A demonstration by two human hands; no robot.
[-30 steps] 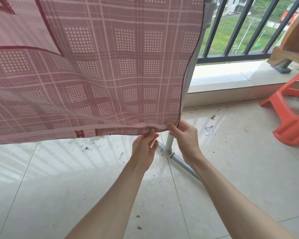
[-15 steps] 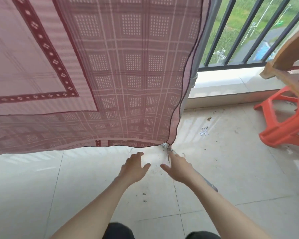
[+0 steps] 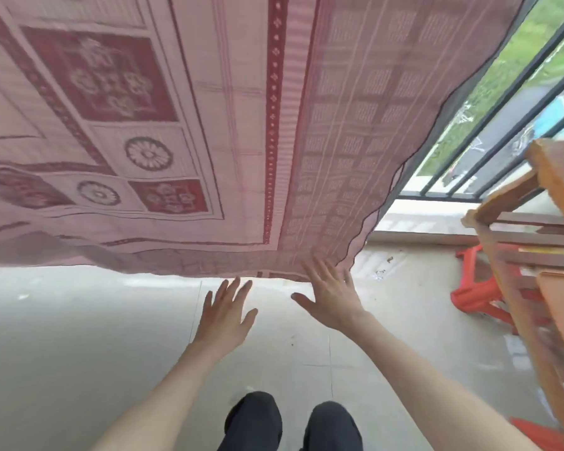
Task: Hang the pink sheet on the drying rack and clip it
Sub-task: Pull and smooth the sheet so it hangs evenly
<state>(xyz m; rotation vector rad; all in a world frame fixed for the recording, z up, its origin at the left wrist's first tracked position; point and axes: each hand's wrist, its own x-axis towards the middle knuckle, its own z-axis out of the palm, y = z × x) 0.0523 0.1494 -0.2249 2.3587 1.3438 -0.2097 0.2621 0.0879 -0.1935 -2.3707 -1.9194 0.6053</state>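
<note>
The pink sheet (image 3: 241,125), patterned with dark red squares and borders, hangs across the upper part of the view; its lower hem runs just above my hands. My left hand (image 3: 225,315) is spread open below the hem and holds nothing. My right hand (image 3: 331,296) is also open, its fingertips at or just over the sheet's bottom right corner. The drying rack is hidden behind the sheet. No clip is in view.
A black balcony railing (image 3: 502,109) stands at the right above a pale ledge (image 3: 430,219). Wooden furniture (image 3: 541,242) and an orange plastic stool (image 3: 472,294) crowd the right side. My dark-trousered knees (image 3: 290,424) show at the bottom over the tiled floor (image 3: 79,336).
Both hands let go of the sheet's bottom hem and opened. The view has tilted upward, and my right hand has risen back to the sheet's corner.
</note>
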